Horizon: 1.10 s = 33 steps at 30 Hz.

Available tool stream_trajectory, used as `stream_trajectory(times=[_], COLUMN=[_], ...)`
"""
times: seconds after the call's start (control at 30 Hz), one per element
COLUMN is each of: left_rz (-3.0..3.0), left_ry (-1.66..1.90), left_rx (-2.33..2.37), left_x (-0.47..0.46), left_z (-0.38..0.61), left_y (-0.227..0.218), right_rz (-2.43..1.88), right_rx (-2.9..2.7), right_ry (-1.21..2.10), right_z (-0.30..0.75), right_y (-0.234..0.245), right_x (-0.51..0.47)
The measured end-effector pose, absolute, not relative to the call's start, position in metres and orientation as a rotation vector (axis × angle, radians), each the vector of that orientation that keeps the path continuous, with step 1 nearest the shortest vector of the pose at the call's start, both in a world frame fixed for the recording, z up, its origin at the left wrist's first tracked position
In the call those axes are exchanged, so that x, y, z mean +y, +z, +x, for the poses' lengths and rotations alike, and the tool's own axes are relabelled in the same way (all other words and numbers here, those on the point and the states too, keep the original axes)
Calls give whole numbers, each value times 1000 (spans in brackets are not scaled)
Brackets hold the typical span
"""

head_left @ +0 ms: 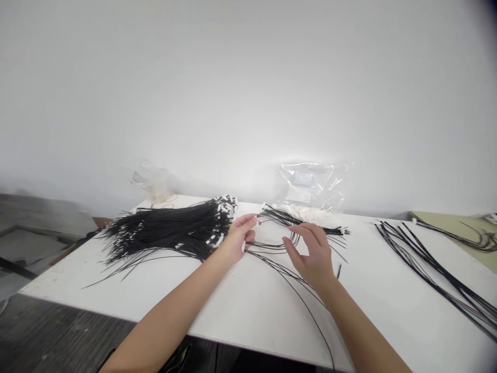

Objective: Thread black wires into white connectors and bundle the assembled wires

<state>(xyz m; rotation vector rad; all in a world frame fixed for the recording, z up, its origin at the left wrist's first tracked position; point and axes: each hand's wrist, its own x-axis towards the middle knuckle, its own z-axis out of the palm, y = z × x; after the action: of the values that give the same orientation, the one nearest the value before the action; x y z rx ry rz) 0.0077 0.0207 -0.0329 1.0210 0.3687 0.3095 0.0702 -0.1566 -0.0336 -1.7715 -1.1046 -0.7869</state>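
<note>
My left hand (237, 242) is closed in a pinch on a wire harness, with a small white connector at its fingertips. Thin black wires (267, 249) run from that hand to the right, some curving round in a loop, others trailing to the table's front edge. At the loop's right end is my right hand (312, 255), thumb and fingers apart, with nothing visibly gripped. Just beyond both hands lies a small bundle of black wires (285, 216) with white ends. To the left of my left hand is a large pile of black wires (166, 230) with white connectors.
A clear plastic bag (316, 186) holding small white pieces stands against the wall. Another clear bag (153, 184) sits at the back left. Long black cables (430, 269) lie across the right side of the white table (248, 311), near a greenish mat (450, 221).
</note>
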Motion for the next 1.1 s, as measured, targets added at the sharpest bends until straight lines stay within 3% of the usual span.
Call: stream_trajectory(times=[0.3,0.77,1.0,1.1], left_rz=[923,963,970,939], left_ry=[394,360,360,358], left_rx=[475,459,437,436], left_x=[21,17,18,19], left_z=[14,13,13,13], left_y=[-45,-46,-44,-42], right_rz=[-2040,-2028,-1713,-1529], right_rx=[-1436,-1337,-1006,-913], right_ry=[-254,-134,590,739], right_z=[60,59,61,67], right_y=[-47,-45,-27,-19], right_x=[-150,-147,-152,-160])
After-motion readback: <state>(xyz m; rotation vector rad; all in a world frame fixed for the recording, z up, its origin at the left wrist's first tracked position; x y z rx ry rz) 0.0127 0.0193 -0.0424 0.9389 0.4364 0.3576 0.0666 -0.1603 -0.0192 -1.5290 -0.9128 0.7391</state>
